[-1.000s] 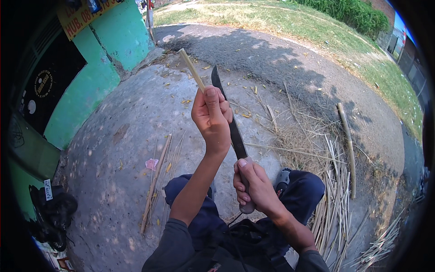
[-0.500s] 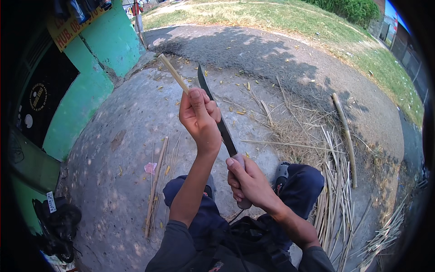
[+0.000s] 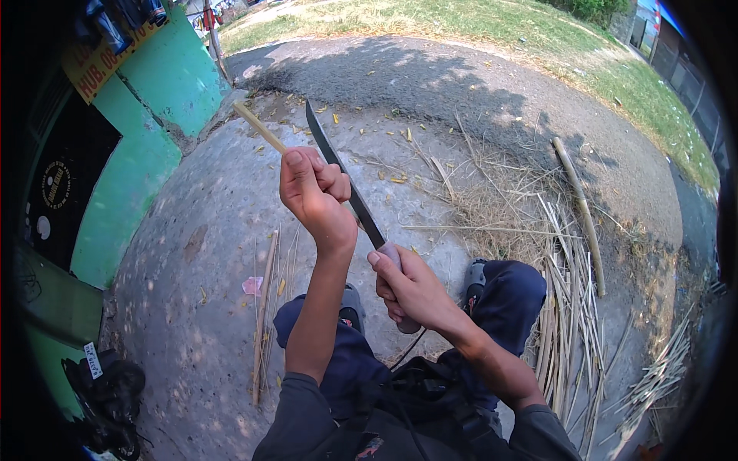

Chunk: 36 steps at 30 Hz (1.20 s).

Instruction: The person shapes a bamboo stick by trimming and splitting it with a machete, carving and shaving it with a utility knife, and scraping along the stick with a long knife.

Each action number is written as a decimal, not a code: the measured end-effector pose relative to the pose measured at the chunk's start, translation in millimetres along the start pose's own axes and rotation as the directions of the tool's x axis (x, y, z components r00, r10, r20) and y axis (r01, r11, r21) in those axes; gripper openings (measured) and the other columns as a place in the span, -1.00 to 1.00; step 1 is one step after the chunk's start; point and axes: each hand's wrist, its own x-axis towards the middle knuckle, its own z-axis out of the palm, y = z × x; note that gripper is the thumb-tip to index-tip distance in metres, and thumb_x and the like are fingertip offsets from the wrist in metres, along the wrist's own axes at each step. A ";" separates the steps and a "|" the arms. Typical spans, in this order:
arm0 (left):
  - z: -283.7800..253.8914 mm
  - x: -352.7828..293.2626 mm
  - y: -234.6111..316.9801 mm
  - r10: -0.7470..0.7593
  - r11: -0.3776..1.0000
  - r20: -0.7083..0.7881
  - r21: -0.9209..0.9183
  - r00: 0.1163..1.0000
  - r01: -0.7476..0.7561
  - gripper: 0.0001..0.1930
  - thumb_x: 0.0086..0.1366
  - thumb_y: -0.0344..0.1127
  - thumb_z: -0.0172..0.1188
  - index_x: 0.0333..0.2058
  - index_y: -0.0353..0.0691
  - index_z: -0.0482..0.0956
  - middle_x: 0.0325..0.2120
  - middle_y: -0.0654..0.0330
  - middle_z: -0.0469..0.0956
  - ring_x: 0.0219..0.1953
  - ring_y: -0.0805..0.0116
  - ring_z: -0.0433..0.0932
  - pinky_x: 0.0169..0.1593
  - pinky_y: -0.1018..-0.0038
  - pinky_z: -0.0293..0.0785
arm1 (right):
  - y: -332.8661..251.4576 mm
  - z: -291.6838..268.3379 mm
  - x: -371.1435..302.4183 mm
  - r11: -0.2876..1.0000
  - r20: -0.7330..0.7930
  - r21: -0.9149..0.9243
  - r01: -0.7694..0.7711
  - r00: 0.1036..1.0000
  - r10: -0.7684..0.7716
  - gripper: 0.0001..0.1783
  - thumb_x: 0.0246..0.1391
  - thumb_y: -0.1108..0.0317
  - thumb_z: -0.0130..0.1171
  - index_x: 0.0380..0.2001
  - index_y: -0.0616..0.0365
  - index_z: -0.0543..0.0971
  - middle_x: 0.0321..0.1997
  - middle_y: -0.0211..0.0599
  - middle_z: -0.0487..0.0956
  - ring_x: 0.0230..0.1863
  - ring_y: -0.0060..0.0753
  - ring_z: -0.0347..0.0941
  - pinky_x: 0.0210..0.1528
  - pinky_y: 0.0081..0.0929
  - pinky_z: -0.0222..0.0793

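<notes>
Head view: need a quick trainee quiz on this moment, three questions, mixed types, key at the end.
1. Multiple choice. Which hand grips the long knife by its handle?
A) left B) right C) neither
2. True or false. In the picture, the pink scrap lies farther left than the thick pole.
3. Open. What sticks out from the grasp of the left hand?

Key:
1. B, the right hand.
2. True.
3. A pale, narrow strip.
</notes>
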 end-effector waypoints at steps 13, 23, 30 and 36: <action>2.3 -1.4 2.9 0.000 1.000 0.012 0.015 1.000 0.000 -0.55 0.59 0.08 0.01 -0.43 -0.09 0.28 -0.64 0.47 0.02 -0.68 0.66 -0.14 -0.61 0.51 -0.25 | -13.4 0.6 10.7 0.999 0.008 -0.034 0.004 1.000 -0.004 -0.62 0.50 0.05 -0.01 -0.30 0.13 0.31 -0.61 -0.53 0.31 -0.74 -0.65 0.23 -0.71 -0.52 0.22; 4.3 -4.4 5.8 -0.006 1.000 0.026 0.014 1.000 0.005 -0.55 0.58 0.08 0.02 -0.43 -0.08 0.28 -0.63 0.48 0.04 -0.68 0.66 -0.14 -0.61 0.51 -0.24 | -17.1 -1.7 9.7 0.986 0.021 -0.167 0.027 0.999 -0.024 -0.63 0.52 0.06 -0.03 -0.31 0.10 0.30 -0.65 -0.59 0.26 -0.74 -0.68 0.17 -0.71 -0.55 0.19; -0.7 -4.3 7.2 -0.011 0.999 0.009 0.032 1.000 0.011 -0.55 0.58 0.08 0.02 -0.43 -0.08 0.28 -0.63 0.47 0.05 -0.67 0.66 -0.13 -0.61 0.51 -0.24 | -21.0 1.5 8.0 0.992 0.035 -0.127 0.005 0.999 0.000 -0.64 0.51 0.08 -0.01 -0.31 0.10 0.30 -0.64 -0.59 0.27 -0.74 -0.69 0.17 -0.71 -0.55 0.18; -1.8 -1.2 3.4 -0.025 1.000 0.041 -0.010 0.999 0.025 -0.56 0.59 0.08 0.01 -0.43 -0.07 0.29 -0.63 0.47 0.04 -0.68 0.65 -0.13 -0.61 0.52 -0.23 | -13.6 -7.3 9.0 0.983 0.005 -0.181 -0.007 1.000 0.008 -0.64 0.50 0.08 0.01 -0.32 0.10 0.31 -0.63 -0.58 0.28 -0.74 -0.69 0.17 -0.71 -0.55 0.18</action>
